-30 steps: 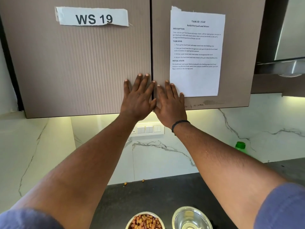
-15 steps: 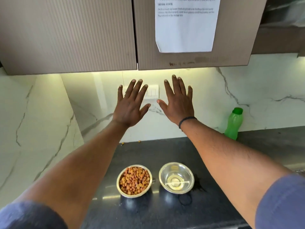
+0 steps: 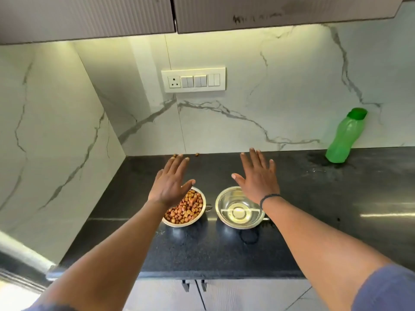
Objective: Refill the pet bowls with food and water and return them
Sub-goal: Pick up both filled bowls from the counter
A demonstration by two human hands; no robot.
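Black countertop point(image 3: 314, 198) w/ brown kibble point(image 3: 188, 206), silver bowls point(image 3: 239, 213), green bottle point(image 3: 344, 136), grey-veined white marble wall point(image 3: 247, 108).

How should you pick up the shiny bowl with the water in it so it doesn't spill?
Probably take the water bowl by its rolled rim, one hand on each side, coming down from above and lifting level. It is round, smooth and open-topped with no handle. The right hand hovers open over its far edge; the food bowl sits close on its left.
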